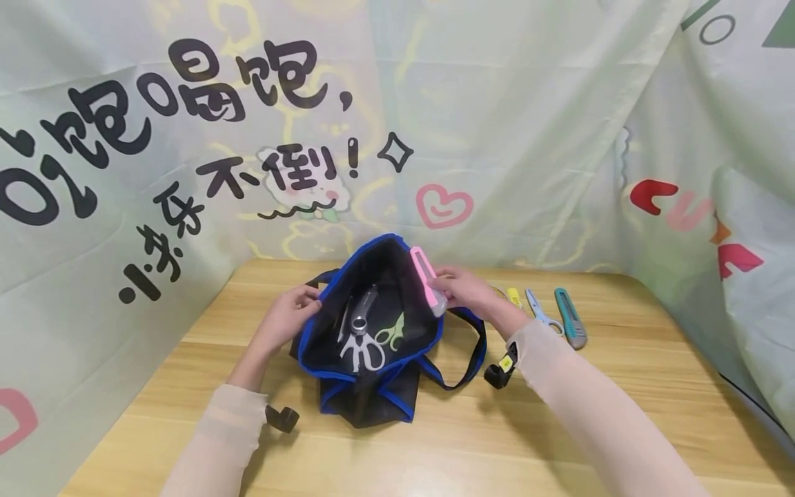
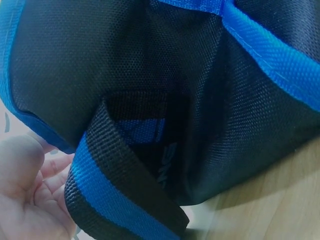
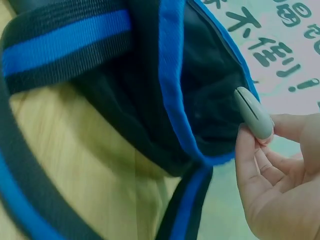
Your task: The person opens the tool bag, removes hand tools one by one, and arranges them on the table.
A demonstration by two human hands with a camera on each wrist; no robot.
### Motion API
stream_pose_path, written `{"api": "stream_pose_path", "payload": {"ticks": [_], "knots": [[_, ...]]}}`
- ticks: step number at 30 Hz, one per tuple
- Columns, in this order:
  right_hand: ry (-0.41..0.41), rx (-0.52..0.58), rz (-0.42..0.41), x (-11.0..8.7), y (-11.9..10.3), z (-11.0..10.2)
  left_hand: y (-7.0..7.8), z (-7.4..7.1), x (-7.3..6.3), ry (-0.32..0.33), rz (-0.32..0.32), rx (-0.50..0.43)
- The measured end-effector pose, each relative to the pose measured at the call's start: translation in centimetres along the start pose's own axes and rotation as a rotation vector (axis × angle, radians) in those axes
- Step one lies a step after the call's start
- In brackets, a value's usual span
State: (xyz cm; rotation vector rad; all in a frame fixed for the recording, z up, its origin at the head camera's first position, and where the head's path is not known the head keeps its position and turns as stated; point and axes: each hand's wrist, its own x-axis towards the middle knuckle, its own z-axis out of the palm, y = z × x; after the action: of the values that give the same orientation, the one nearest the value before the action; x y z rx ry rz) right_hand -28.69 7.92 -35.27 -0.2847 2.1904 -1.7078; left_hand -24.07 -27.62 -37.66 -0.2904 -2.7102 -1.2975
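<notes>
A black bag with blue trim (image 1: 373,397) stands with its mouth tilted toward me. My left hand (image 1: 288,314) pinches the left edge of its rim; in the left wrist view the thumb (image 2: 20,162) lies at the blue trim, beside a strap. Between thumb and fingers, my right hand (image 1: 462,290) holds a pink and grey utility knife (image 1: 425,276) at the bag's right rim. Its grey end (image 3: 254,114) shows in the right wrist view. In the bag lie white-handled scissors (image 1: 363,351), small green scissors (image 1: 393,333) and a grey tool with a ring (image 1: 365,309).
On the wooden table (image 1: 447,442), right of the bag, lie a yellow item (image 1: 514,297), light blue scissors (image 1: 539,308) and a teal utility knife (image 1: 569,317). A bag strap (image 1: 475,362) loops out to the right. Printed cloth (image 1: 534,138) hangs behind the table.
</notes>
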Motion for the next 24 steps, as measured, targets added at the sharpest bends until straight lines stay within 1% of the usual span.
{"api": "stream_pose_path", "payload": {"ticks": [7,19,24], "knots": [[0.024,0.001,-0.007,-1.8,0.8,-3.2,0.0,0.1,0.1,0.005,0.002,-0.006],[0.091,-0.091,-0.001,-4.8,2.5,-8.5,-0.1,0.3,0.2,0.004,0.0,0.002],[0.143,-0.11,0.011,-5.9,3.5,-10.8,-0.1,0.2,0.1,0.003,-0.004,0.019]]}}
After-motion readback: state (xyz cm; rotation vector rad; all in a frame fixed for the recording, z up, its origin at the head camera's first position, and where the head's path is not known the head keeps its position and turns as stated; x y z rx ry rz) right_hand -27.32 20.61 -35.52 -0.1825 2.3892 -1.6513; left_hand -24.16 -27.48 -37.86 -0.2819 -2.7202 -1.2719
